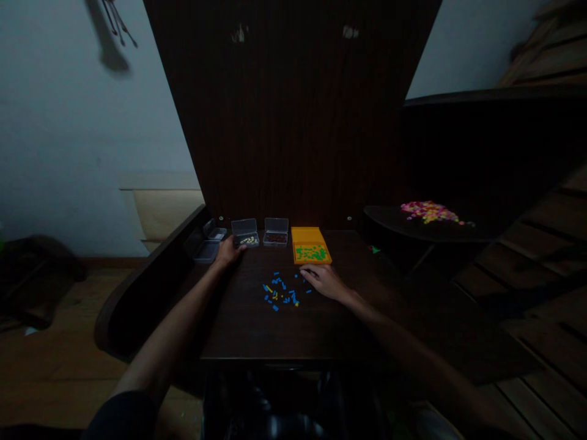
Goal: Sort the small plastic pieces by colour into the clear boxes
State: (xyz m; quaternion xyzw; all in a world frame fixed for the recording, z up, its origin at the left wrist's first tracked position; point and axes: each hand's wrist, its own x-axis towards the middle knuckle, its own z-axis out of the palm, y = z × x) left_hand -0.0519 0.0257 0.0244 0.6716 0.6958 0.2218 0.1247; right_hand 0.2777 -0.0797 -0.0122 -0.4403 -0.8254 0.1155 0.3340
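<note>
My left hand (226, 252) is at the left front corner of a clear plastic box (251, 242), its fingers and thumb closed around that corner. The box has its lid raised and holds small pale pieces. My right hand (323, 280) is low over the table, just in front of an orange box (311, 234) with small green pieces (310, 252) inside. Its fingertips are drawn together; anything between them is too small and dark to make out. To the left of the right hand lie scattered blue pieces (292, 296) and some yellow pieces (269, 289).
A second clear box (276, 223) with dark reddish pieces stands open between the first one and the orange box. More clear boxes (207, 250) are at the table's left side. A pile of pink and yellow pieces (431, 212) rests on a right-hand shelf. A dark panel (293, 122) rises behind.
</note>
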